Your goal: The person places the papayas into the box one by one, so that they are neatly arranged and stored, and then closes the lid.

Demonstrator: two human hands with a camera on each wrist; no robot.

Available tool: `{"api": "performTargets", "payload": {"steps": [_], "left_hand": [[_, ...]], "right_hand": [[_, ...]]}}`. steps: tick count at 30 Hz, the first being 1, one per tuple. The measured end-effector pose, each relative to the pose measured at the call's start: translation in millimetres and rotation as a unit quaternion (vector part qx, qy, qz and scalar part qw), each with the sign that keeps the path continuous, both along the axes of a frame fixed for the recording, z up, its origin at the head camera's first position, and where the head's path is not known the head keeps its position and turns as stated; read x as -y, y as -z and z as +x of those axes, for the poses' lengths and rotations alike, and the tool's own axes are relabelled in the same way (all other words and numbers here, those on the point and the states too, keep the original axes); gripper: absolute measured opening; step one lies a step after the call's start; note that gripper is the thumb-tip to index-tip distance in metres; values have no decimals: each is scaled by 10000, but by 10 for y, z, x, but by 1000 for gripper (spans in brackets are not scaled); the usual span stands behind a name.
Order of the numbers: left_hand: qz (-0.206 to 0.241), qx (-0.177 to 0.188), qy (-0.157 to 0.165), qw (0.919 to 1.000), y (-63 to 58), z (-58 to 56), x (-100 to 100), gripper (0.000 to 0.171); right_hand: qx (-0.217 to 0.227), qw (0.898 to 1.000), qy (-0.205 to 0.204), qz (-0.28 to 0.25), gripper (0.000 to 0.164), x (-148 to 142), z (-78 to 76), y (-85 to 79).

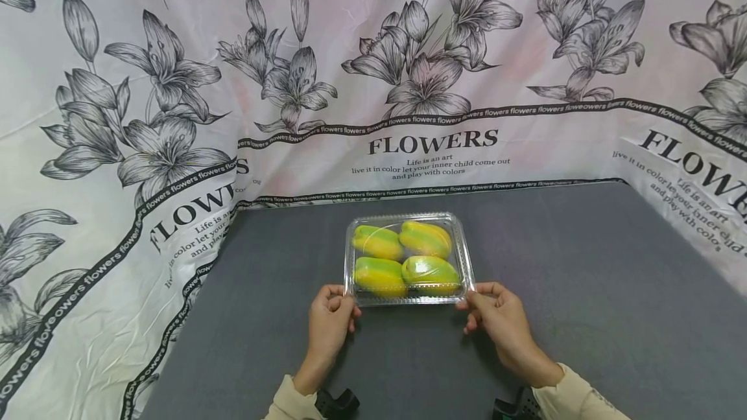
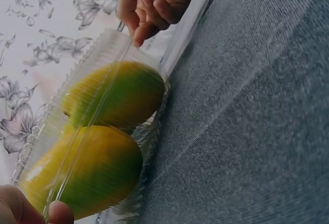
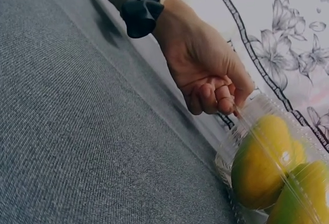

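A clear plastic clamshell box (image 1: 348,258) holds several yellow-green mangoes (image 1: 379,276), set in two rows under its lid. My left hand (image 1: 329,326) pinches the near left corner of the rim between thumb and finger. At the near right corner my right hand (image 1: 506,326) pinches the rim the same way. The left wrist view shows the left thumb and finger (image 2: 60,212) on the box's edge, with two mangoes (image 2: 115,93) behind the clear wall. In the right wrist view the left hand (image 3: 208,75) grips the far corner, its other fingers curled below.
The box is over a dark grey table (image 1: 280,245). A white cloth (image 1: 548,148) printed with flowers and lettering hangs behind and along both sides. Black straps with small devices (image 1: 338,402) sit at both wrists, beside cream sleeves (image 1: 292,400).
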State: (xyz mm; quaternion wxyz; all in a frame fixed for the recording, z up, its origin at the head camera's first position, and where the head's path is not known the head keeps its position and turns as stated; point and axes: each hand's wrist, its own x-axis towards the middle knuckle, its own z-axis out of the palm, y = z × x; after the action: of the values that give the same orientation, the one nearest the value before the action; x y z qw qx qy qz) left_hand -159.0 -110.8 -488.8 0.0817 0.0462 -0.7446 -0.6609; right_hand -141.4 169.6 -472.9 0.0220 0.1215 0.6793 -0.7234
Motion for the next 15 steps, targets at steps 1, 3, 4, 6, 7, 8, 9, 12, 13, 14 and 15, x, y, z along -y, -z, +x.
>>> {"api": "performTargets", "payload": {"steps": [1, 3, 4, 6, 7, 8, 9, 12, 13, 14, 15], "left_hand": [[11, 27, -12, 10000, -1, -3, -3, 12], [63, 107, -47, 9999, -6, -6, -4, 12], [101, 158, -67, 9998, -8, -8, -5, 12], [179, 259, -91, 9995, -15, -7, -5, 12], [224, 304, -97, 9992, -18, -5, -4, 12], [274, 344, -96, 9990, -22, -1, -4, 12], [315, 373, -87, 9988, -27, 4, -2, 12], [362, 444, -59, 9983, -41, 15, 0, 12], [368, 441, -58, 9983, -46, 19, 2, 12], [364, 432, -65, 9984, -53, 24, 3, 12], [355, 420, -74, 9985, -59, 29, 5, 12]], "right_hand": [[-8, 10000, 7, -4, 18, 2, 1, -4], [-21, 10000, 9, 0, 17, 2, 5, -6], [-24, 10000, 7, 4, 17, 3, 7, -7], [-25, 10000, -5, 6, 18, 4, 11, -10], [-18, 10000, -9, 10, 18, 5, 14, -12], [-3, 10000, -14, 10, 18, 5, 16, -13], [14, 10000, -18, 12, 18, 5, 18, -14], [75, 10000, -38, 15, 19, 0, 23, -16], [93, 9999, -45, 14, 19, -2, 22, -18], [105, 9999, -63, 19, 19, -7, 21, -17], [117, 9999, -84, 30, 20, -12, 20, -17]]}}
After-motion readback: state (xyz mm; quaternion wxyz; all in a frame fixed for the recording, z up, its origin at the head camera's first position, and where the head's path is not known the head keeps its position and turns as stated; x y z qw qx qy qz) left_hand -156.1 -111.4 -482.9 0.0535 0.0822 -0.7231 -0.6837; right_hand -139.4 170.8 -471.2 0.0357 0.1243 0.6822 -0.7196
